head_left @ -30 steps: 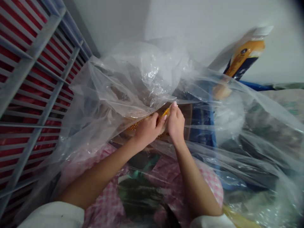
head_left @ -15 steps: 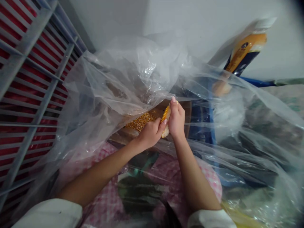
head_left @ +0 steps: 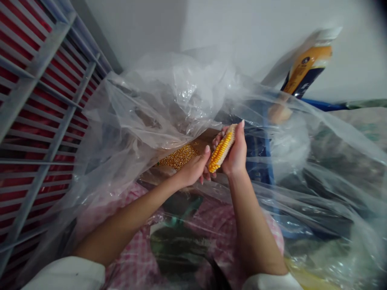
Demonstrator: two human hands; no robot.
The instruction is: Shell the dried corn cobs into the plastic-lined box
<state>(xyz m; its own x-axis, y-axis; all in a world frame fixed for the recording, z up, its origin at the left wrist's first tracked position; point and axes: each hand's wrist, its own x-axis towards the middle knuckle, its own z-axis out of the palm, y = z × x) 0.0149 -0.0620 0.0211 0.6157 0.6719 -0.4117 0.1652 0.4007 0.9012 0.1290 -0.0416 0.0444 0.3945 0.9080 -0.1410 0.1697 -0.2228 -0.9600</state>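
Pale grey wall (head_left: pixel 136 32) ahead, and we've turned the partly bare yellow corn cob (head_left: pixel 223 150): our right hand (head_left: pixel 238 155) clasps it near the loose golden kernels (head_left: pixel 181 156); our left hand (head_left: pixel 194 168) has lifted its thumb, fingers spread, leaving remaining rows exposed.

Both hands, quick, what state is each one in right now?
Left hand: open, thumb apart from the fingers, by the corn cob's lower end; contact can't be told.
Right hand: closed around the corn cob.
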